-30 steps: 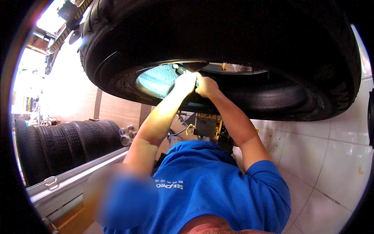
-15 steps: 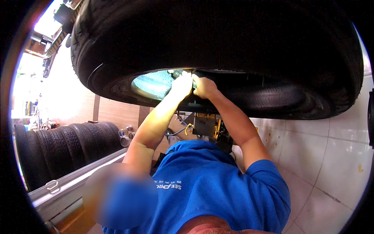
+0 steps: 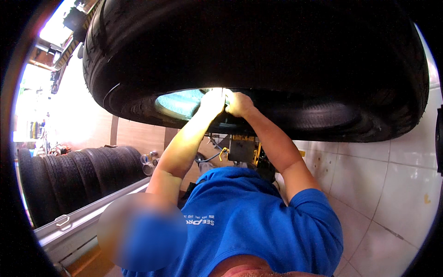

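A big black tyre (image 3: 258, 51) fills the upper part of the view, standing over my arms. Both of my hands reach into its opening, side by side and almost touching. Bright light falls on my left hand (image 3: 212, 101), whose fingers are curled closed; whatever they grip is hidden behind them. My right hand (image 3: 239, 104) is closed as well, with its thumb side against the left, around something too covered to name. Left of my hands, the tyre's inner wall (image 3: 180, 104) shows pale blue-green in the light.
A row of tyres (image 3: 83, 173) stands at the left behind a metal rail (image 3: 92, 210). Below the big tyre is a dark box-like part (image 3: 241, 150) with yellow pieces and a hose with a yellow end (image 3: 223, 153). White floor tiles (image 3: 355, 184) lie at the right.
Both hands have shifted slightly left and down. A dark cylindrical piece that showed beyond my left hand is now out of sight. The big tyre appears slightly lower in view.
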`<action>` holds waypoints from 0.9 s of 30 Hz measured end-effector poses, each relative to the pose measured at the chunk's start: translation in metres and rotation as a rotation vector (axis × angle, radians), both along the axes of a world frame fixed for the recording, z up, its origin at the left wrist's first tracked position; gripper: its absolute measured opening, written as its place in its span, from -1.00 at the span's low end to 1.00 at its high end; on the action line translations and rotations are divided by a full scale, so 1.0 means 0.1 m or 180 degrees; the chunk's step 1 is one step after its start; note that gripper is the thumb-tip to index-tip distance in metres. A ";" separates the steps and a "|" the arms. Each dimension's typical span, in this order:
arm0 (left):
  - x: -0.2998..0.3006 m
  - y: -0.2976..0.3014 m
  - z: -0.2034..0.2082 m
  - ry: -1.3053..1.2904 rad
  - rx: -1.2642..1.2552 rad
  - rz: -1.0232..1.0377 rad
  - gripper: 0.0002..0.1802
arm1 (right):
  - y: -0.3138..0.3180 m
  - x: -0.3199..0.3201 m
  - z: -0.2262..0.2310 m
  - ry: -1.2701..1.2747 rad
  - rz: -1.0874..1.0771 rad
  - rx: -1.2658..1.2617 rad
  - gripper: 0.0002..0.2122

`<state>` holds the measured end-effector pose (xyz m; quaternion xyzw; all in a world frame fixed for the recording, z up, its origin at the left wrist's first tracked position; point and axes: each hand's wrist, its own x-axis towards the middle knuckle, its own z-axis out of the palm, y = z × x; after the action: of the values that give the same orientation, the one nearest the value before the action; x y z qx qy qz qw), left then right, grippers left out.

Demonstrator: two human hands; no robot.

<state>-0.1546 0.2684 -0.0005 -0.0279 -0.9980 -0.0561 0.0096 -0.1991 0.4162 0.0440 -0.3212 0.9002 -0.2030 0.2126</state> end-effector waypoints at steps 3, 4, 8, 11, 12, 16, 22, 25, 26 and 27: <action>-0.04 0.01 0.08 -0.0269 -0.0108 0.0098 -0.69 | -0.08 0.00 -0.02 -0.0067 -0.0227 -0.0056 -0.42; -0.03 0.01 0.13 -0.0347 0.0024 0.0241 -0.69 | -0.08 -0.03 -0.02 -0.0116 -0.0140 -0.0043 -0.41; 0.07 0.05 0.11 -0.0160 0.0440 0.0415 -0.69 | -0.01 0.05 -0.06 -0.0053 -0.0012 -0.0130 -0.42; 0.02 -0.06 -0.17 0.0682 0.0316 0.0040 -0.75 | -0.06 0.00 -0.18 0.0132 -0.0058 -0.0110 -0.44; 0.00 -0.06 -0.18 0.1068 0.0166 -0.0094 -0.76 | -0.08 -0.05 -0.31 0.0212 -0.0072 -0.0125 -0.46; -0.02 -0.04 -0.08 0.0504 0.0073 0.0069 -0.77 | -0.10 -0.01 -0.10 -0.0152 -0.0282 -0.0266 -0.45; -0.03 0.04 0.10 0.0142 0.0469 0.0361 -0.74 | -0.08 -0.04 -0.13 -0.0207 -0.0144 -0.0193 -0.45; 0.01 -0.07 -0.13 0.0485 0.0080 0.0092 -0.74 | -0.08 -0.03 -0.13 -0.0167 -0.0053 -0.0178 -0.42; 0.02 -0.08 -0.18 0.0815 0.0027 -0.0013 -0.73 | -0.09 -0.04 -0.15 -0.0122 -0.0069 -0.0196 -0.41; 0.03 -0.10 -0.23 0.1145 -0.0026 -0.0116 -0.72 | -0.11 -0.05 -0.16 -0.0077 -0.0083 -0.0214 -0.41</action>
<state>-0.1519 0.2586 -0.0231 -0.0556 -0.9797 -0.0462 0.1868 -0.2045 0.4054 0.0275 -0.3138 0.8944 -0.2398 0.2099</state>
